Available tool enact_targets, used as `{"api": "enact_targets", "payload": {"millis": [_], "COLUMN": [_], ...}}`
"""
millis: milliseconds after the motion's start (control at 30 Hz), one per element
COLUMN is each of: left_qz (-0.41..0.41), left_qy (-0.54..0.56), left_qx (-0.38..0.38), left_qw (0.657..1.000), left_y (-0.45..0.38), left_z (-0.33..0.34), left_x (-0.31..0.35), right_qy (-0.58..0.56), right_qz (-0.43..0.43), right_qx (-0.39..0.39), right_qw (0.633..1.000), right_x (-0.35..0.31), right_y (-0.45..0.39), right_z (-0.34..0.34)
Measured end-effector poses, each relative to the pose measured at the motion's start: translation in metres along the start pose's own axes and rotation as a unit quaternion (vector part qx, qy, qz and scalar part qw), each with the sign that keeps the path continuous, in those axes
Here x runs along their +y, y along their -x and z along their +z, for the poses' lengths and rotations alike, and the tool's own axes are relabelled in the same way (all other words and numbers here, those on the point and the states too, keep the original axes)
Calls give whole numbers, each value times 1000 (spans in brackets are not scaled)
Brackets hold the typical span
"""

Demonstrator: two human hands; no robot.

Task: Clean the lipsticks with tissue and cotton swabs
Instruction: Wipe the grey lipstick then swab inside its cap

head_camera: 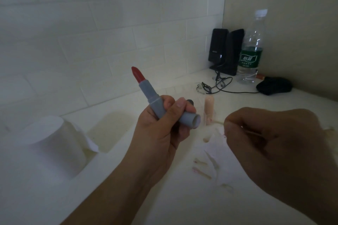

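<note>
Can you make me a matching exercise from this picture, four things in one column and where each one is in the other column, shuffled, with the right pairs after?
Column one:
1. red lipstick in a grey tube
2. thin wooden cotton swab
3. clear plastic water bottle with a green label
4. white roll of tissue

Column two:
A. stands in the far corner beside the black speakers
B. pinched in the right hand
C. sits at the left of the white counter
D. gripped in the left hand, bullet pointing up

Pairs: 1-D, 2-B, 3-A, 4-C
</note>
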State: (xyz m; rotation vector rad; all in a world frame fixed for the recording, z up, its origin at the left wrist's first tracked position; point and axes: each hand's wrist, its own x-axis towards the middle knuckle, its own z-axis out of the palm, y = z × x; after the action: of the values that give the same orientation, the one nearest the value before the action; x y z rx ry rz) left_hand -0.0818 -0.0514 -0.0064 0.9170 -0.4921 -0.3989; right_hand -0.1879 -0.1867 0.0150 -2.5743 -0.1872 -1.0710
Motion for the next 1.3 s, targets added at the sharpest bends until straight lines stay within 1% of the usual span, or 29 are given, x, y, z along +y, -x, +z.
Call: {"api": "enact_targets", "payload": {"millis": [100,200,333,467,567,667,800,967,1167,1300], "left_qz": [4,5,7,13,10,8,8,15,14,18], "left_qy": [-14,-23,-38,-75,-63,-52,-57,-59,-47,-30], "left_qx": [-2,-9,-14,-15,-13,-7,-2,-5,-31,-48], "left_qw": [1000,1000,999,997,998,999,998,998,998,998], "left_y": [-1,0,1,2,1,1,1,0,2,2], "left_z": [-2,-1,-1,-1,-1,-2,-2,-2,-2,-3], "left_x": [-1,-3,-3,-4,-3,-3,-1,-1,-2,-2], "right_qy": [-7,11,22,-1,-37,-19,15,-25,18,17], "right_qz": [-9,0,9,4,3,11,23,10,31,37], "right_qx": [-10,-38,-50,-68,-51,-47,-70,-39,-57,-67], "right_qw": [1000,999,998,998,998,999,997,999,998,997], "right_x": [-3,1,3,0,1,3,5,2,3,2], "right_y": [0,0,1,2,1,-1,0,2,1,3], "right_z": [-1,4,8,11,8,5,8,6,10,11]}}
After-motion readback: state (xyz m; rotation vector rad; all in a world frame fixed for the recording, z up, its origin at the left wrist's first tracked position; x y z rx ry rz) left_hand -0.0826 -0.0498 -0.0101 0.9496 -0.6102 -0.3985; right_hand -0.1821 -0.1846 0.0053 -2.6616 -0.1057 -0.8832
